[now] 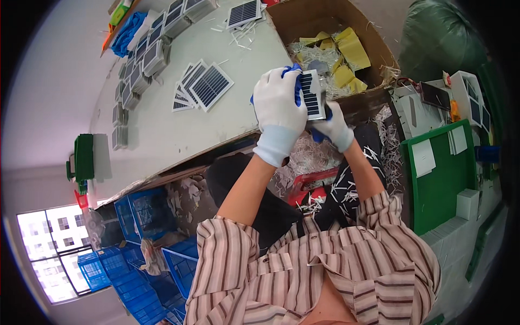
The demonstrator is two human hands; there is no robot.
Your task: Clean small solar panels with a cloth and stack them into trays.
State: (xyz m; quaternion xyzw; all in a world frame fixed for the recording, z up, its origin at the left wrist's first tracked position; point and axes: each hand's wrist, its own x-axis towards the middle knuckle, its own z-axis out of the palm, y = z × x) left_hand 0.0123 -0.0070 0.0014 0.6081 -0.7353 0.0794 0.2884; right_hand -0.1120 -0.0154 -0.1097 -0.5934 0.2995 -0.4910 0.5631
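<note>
A small solar panel [312, 95], dark with a white border, is held up in front of me over the table's edge. My left hand [280, 103], in a white glove with blue fingertips, grips its left side. My right hand [336, 123], gloved the same way, is closed at its lower right edge. Some right fingers are hidden behind the panel, so anything else in them does not show. On the pale table [162, 138], left of my hands, lies a fanned group of similar panels [211, 86].
Stacked panels [139, 76] line the table's far left side. An open cardboard box [379, 40] holds white strips and yellow scraps. A green tray [441, 187] stands at right, and a green bag [441, 40] behind it. Blue crates [127, 271] are at lower left. Strips litter my lap.
</note>
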